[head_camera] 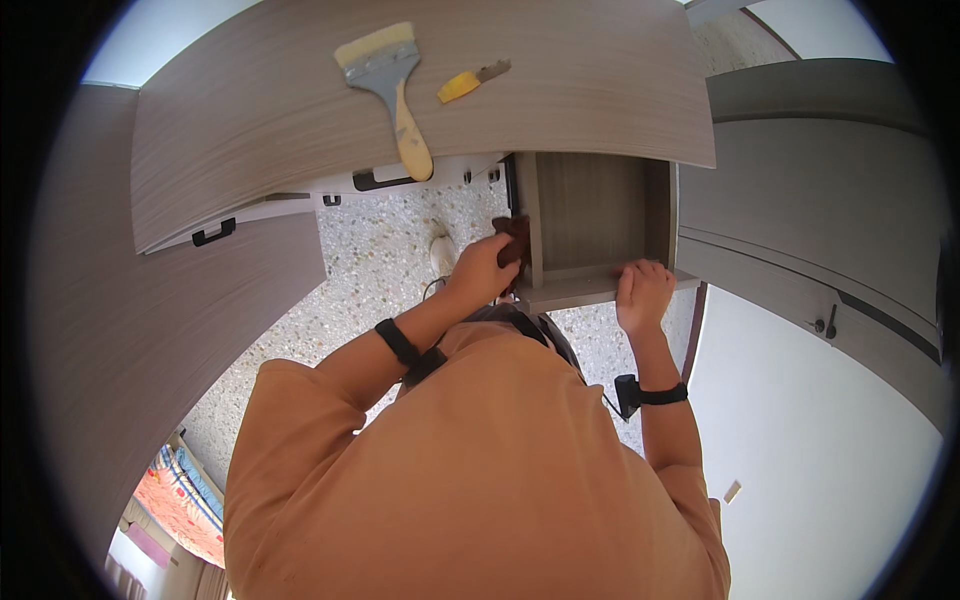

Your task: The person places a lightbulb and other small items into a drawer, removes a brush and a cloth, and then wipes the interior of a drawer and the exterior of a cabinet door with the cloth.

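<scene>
A wooden drawer (pixel 592 214) is pulled out from under the desktop, and no contents show in its visible part. My left hand (pixel 487 262) grips a dark brown cloth (pixel 513 238) against the outer left side of the drawer. Over the top of the drawer's front panel (pixel 577 294), near its right end, curl the fingers of my right hand (pixel 645 292). A wide paintbrush (pixel 394 97) with pale bristles and a worn handle lies on the desktop, beside a small yellow-handled scraper (pixel 471 81).
The wood-grain desktop (pixel 570 90) spans the area above the drawer. A grey cabinet (pixel 795 180) with a key in its lock stands close on the right. Black handles (pixel 214 232) show under the desk at left. The floor (pixel 382 247) is speckled terrazzo.
</scene>
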`<state>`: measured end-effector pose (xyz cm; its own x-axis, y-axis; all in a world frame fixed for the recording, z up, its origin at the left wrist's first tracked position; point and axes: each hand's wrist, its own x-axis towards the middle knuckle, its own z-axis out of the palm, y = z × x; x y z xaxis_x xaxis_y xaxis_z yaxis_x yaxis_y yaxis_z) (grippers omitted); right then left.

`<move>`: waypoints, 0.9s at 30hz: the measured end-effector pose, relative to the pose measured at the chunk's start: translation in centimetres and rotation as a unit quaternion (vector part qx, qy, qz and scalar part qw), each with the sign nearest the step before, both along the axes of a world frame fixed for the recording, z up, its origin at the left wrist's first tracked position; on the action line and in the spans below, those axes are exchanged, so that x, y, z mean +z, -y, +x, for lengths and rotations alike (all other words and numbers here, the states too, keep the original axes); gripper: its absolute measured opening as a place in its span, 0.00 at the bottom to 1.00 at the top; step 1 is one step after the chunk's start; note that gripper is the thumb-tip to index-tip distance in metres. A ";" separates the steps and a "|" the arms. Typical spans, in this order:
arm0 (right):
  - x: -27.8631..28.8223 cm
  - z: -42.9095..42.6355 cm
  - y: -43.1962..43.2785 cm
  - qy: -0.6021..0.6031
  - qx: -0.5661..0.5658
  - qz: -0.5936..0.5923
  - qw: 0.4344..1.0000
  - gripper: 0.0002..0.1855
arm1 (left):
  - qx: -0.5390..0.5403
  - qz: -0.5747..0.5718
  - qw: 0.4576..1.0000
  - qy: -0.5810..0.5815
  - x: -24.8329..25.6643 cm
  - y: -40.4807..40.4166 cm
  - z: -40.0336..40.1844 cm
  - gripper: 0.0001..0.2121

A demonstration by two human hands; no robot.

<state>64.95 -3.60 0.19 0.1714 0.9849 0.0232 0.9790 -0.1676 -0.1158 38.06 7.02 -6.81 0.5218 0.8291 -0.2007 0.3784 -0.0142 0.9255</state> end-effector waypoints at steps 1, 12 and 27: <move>-0.1 -0.1 -0.1 0.004 0.001 0.007 1.000 0.15 | -0.029 -0.026 0.999 0.005 0.2 0.2 -0.6 0.16; -0.2 0.4 0.3 0.017 0.022 0.026 0.999 0.15 | 0.151 0.177 0.972 -0.025 -0.3 -4.4 4.3 0.14; 0.2 6.6 2.2 -0.187 0.280 0.029 0.941 0.15 | -0.016 0.067 0.997 -0.045 3.1 3.0 2.6 0.19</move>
